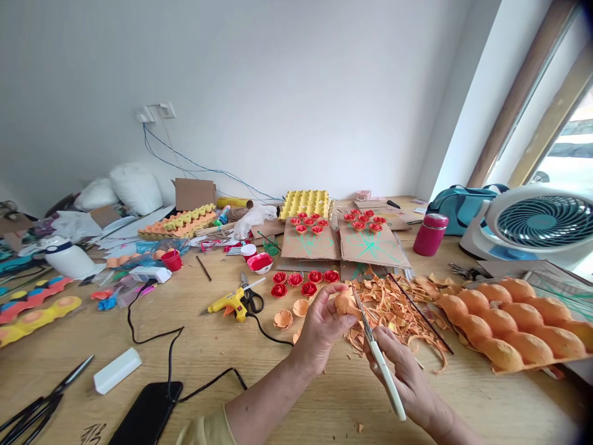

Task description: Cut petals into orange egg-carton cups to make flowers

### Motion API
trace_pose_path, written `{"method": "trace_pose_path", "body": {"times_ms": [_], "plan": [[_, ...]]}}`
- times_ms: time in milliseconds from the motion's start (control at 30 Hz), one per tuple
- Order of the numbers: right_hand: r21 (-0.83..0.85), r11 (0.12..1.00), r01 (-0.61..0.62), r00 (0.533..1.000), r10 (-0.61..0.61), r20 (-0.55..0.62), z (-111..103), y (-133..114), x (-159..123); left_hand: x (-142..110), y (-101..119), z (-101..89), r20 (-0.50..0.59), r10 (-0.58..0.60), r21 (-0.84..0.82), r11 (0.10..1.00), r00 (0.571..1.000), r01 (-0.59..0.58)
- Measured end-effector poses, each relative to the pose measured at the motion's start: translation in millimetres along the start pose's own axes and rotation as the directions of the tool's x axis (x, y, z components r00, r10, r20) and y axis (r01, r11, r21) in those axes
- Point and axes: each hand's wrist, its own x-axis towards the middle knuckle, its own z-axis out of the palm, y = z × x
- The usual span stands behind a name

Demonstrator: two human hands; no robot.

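1. Orange pulp is forming the small cup (pixel 343 304), which the left hand (pixel 319 334) is holding between thumb and fingers.
2. Right of it, the right hand (pixel 402 366) is gripping the white-handled scissors (pixel 387 378); both hands are closing around what they carry, neither spreading wide.
3. Blades are pointing up and away from the wearer, leaning left; the scissors' long axis is running from the near-right handle end to the far-left tips.
4. Those blades are lying along the cup's right side, very near or touching; exact contact is too small to tell.
5. Between the two hands, the cup is sitting nearer the left one, just beyond its thumb and above the bench (pixel 194 377).
6. Orange scraps (pixel 393 309) are spreading beyond and to the right of the cup, while the egg tray (pixel 523 321) is resting farther right.
7. Left of the left hand, a cut cup (pixel 283 319) is lying near the red flowers (pixel 315 277) and the glue gun (pixel 234 301).
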Motion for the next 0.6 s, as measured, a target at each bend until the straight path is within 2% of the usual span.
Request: {"method": "trace_pose_path", "body": {"times_ms": [167,367,500,600], "plan": [[-0.028,1.000,0.009,1.000,-0.009,0.008,-0.7,0.3,0.5,1.5,3.2,-2.4,0.012,0.015,0.036,0.999,1.000,-0.015],[-0.054,0.999,-0.008,0.999,0.006,-0.034,0.7,1.9,4.1,4.7,3.7,-7.4,0.017,0.016,0.090,0.996,1.000,-0.017],[0.038,0.997,-0.070,0.994,0.073,-0.078,2.9,3.5,5.1,5.9,1.9,-9.2,0.018,0.009,0.086,0.996,1.000,-0.011],[0.208,0.969,-0.134,0.982,0.157,-0.101,2.1,4.1,5.3,5.1,1.3,-8.5,0.030,-0.004,0.100,0.995,1.000,0.001]]}}
